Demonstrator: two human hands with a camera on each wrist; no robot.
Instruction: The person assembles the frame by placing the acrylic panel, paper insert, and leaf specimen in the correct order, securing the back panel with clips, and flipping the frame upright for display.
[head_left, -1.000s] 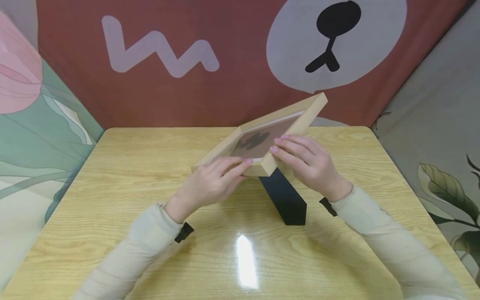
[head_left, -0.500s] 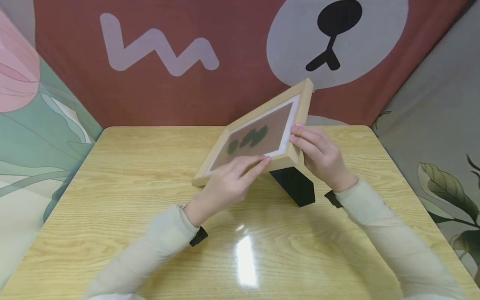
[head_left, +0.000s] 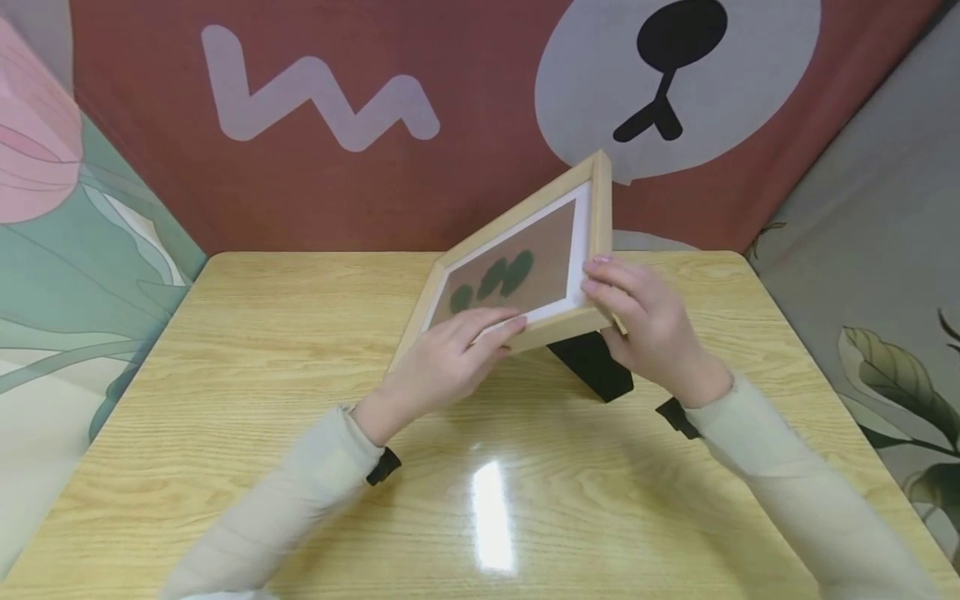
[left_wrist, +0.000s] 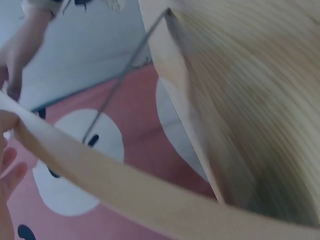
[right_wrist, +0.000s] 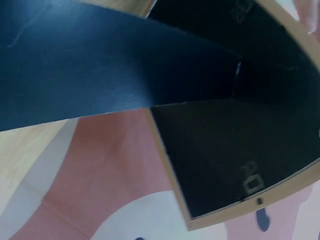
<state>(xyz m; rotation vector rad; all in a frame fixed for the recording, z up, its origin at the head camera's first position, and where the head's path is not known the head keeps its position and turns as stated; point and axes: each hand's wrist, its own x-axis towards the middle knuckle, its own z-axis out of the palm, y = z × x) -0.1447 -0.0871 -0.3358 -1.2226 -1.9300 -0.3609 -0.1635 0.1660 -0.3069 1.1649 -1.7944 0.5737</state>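
Observation:
A light wooden picture frame (head_left: 602, 208) is held tilted above the table in the head view, its far right corner highest. A white mat surrounds a brownish panel with dark green ovals behind its glazing. My left hand (head_left: 442, 358) grips the near edge, fingers over the front. At the right side, near the lower corner, my right hand (head_left: 656, 329) pinches the frame, fingertips on the front and thumb behind. A black easel leg (head_left: 600, 367) juts from behind. The right wrist view shows the black backing (right_wrist: 205, 155) with small metal fittings, the leg swung out from it.
Beneath the frame lies a wood-grain table (head_left: 247, 333) with a bright light reflection. Behind it hangs a red printed cloth (head_left: 337, 200), with printed leaf cloths at both sides. A black wrist strap piece (head_left: 384, 467) shows under the left sleeve.
The frame has turned so that its front faces me more, its near corner shifting right and its far corner left and up. The leg's end has moved away from me. Both hands keep their hold.

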